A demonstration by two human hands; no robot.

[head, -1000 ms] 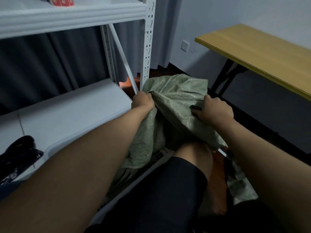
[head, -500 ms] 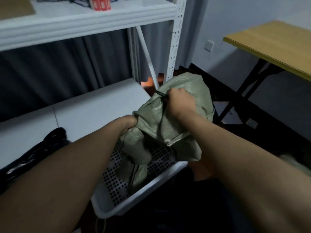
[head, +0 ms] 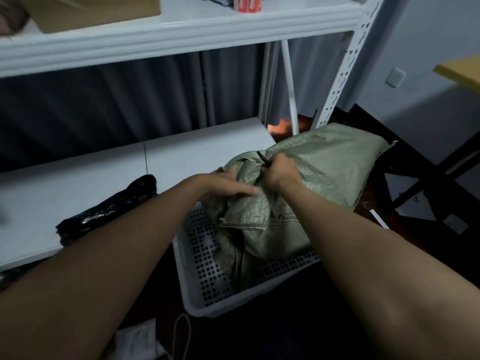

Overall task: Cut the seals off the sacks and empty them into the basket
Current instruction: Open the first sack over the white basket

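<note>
A green woven sack (head: pixel 324 165) lies tipped over a white perforated basket (head: pixel 207 307) on the floor, its lower end hanging down inside the basket. My right hand (head: pixel 281 172) is fisted on the sack's bunched top, and a slim black tool (head: pixel 261 157) sticks up out of the fist. My left hand (head: pixel 228 187) lies just left of it on the same bunched fabric, fingers stretched toward the right hand. What is inside the sack is hidden.
A white metal rack stands ahead, with its lower shelf (head: pixel 78 183) bearing a black bag (head: pixel 109 206) and its upper shelf (head: pixel 181 29) a cardboard box (head: pixel 91 11). The rack's post (head: pixel 345 74) rises behind the sack. A wooden table corner (head: pixel 459 71) shows at right.
The view swung left and down. The sack has come lower over the basket. My left hand moved up from the sack's lower left to beside my right hand at the bunched top.
</note>
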